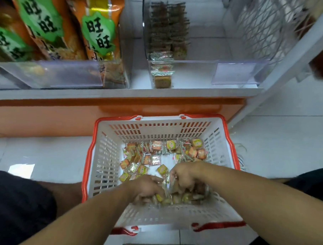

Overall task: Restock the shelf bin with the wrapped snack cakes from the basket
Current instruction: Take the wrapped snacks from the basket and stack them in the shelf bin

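Both of your hands reach down into the white slotted plastic basket with red rim and handles point(107, 153), forearms angled in from the near edge. Your left hand point(146, 186) curls palm-down over wrapped snack cakes at the near wall, fingers closed round some. Your right hand point(185, 176), just beside it, pinches clear wrappers in bent fingers. More small yellow and orange wrapped snack cakes point(155, 155) lie scattered toward the basket's far wall. On the white shelf point(121, 93) above, the clear plastic shelf bin point(196, 68) holds a few cakes at its left side, with open room to their right.
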Action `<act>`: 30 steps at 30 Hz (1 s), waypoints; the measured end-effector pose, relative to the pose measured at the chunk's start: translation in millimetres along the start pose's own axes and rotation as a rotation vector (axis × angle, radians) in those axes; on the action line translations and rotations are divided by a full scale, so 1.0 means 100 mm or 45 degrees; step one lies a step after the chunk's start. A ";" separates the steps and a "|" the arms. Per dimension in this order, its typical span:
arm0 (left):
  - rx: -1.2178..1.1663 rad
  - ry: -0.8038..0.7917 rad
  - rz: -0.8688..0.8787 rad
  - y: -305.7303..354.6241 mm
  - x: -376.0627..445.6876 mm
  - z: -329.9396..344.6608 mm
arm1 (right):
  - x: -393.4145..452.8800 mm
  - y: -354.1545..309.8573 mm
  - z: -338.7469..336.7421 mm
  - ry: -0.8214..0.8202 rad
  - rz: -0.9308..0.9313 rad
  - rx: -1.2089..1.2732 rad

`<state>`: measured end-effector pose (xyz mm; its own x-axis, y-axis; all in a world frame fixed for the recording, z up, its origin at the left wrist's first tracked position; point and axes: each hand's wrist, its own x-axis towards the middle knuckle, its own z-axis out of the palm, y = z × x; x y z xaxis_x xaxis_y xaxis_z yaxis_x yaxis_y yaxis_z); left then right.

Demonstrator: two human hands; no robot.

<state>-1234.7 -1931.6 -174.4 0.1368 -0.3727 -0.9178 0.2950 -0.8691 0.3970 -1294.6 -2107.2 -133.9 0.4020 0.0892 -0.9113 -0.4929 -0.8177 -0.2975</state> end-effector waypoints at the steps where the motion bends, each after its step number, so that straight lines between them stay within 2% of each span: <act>1: -0.080 -0.041 -0.012 0.06 -0.07 -0.03 | -0.09 -0.03 -0.09 -0.040 0.002 0.073; 4: -0.319 -0.242 -0.016 0.30 -0.33 -0.18 | -0.45 -0.10 -0.40 -0.059 -0.026 0.272; 6: -0.447 -0.447 0.043 0.48 -0.55 -0.29 | -0.74 -0.11 -0.62 -0.023 -0.084 0.370; 8: -0.539 -0.537 0.123 0.64 -0.75 -0.41 | -1.05 -0.11 -0.80 0.013 -0.150 0.461; 17: -0.443 -0.487 0.424 1.50 -1.78 -0.61 | -2.25 -0.23 -1.31 0.138 -0.526 0.632; 21: -0.641 -0.637 0.539 1.73 -2.18 -0.76 | -2.57 -0.29 -1.46 0.277 -0.697 0.825; 26: -0.846 -0.612 0.652 1.88 -2.36 -0.88 | -2.68 -0.38 -1.56 0.475 -0.794 0.958; 30: -0.810 -0.504 0.710 2.03 -2.36 -0.86 | -2.64 -0.38 -1.58 0.726 -0.779 1.134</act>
<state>-1125.9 -1992.5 123.3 0.1171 -0.8679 -0.4828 0.7618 -0.2334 0.6043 -1260.5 -2189.1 163.3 0.9236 -0.1224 -0.3633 -0.3696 -0.0331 -0.9286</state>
